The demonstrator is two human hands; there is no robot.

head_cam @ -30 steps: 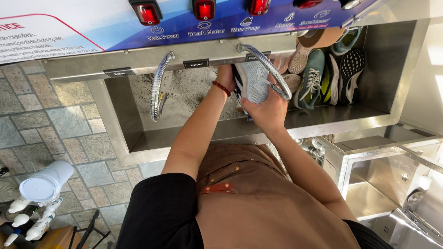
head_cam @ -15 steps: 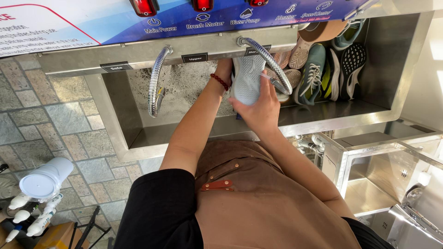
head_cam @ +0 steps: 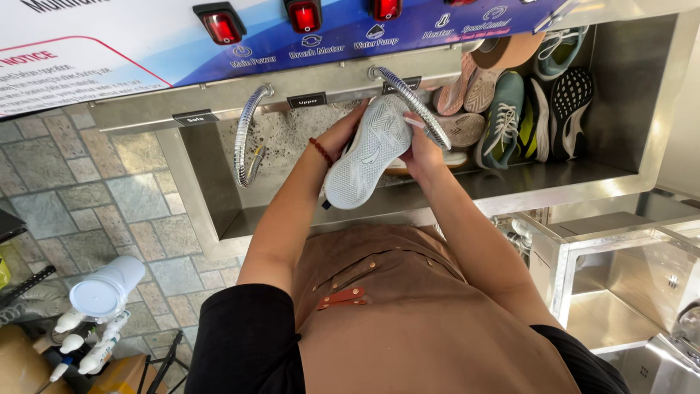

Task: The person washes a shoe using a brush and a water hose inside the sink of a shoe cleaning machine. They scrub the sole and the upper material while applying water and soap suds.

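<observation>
Both hands hold one pale grey-white sports shoe (head_cam: 367, 152) sole-up over a steel wash basin (head_cam: 211, 211). My left hand (head_cam: 340, 134), with a red bead bracelet on the wrist, grips the shoe's left side near the toe end. Opposite it, my right hand (head_cam: 423, 149) clasps the right side. A flexible metal hose (head_cam: 412, 102) curves down right above the shoe. A second flexible hose (head_cam: 246, 135) hangs at the basin's left.
Several shoes (head_cam: 510, 109) stand on end against the basin's right back wall. Above runs a blue panel with three red switches (head_cam: 304, 14). A steel sink (head_cam: 620, 292) is at lower right. White bottles and a cup (head_cam: 102, 292) sit lower left on stone paving.
The shoe has been turned and lifted, so its sole now faces up and it lies diagonally. My hands shifted slightly with it under the right hose.
</observation>
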